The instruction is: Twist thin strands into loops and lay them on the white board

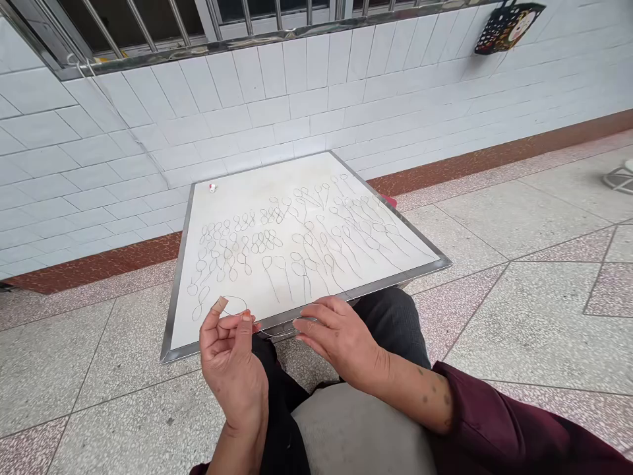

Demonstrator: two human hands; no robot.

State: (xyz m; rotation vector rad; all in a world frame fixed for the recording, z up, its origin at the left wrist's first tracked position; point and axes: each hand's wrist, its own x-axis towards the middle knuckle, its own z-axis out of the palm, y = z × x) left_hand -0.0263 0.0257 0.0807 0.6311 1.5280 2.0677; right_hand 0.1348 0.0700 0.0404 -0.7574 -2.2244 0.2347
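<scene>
A thin wire (pixel 277 334) runs between my two hands just over the near edge of the table, and part of it curves into a loop above my left fingers. My left hand (pixel 235 359) pinches this wire between thumb and fingers; its index finger, with a tan wrap on the tip, points up. On the other side, my right hand (pixel 341 340) has its fingers closed together at the wire's other end, their tips partly hidden. Many bent wire pieces (pixel 267 241) lie on the white tabletop (pixel 237 191), some twisted into double loops, others with one loop and long tails.
A small white-and-red object (pixel 212 188) sits at the table's far left corner. Metal trim (pixel 174 310) edges the table, which stands by a tiled wall (pixel 297 125). My knees are under its near edge. A patterned bag (pixel 509 28) hangs at upper right.
</scene>
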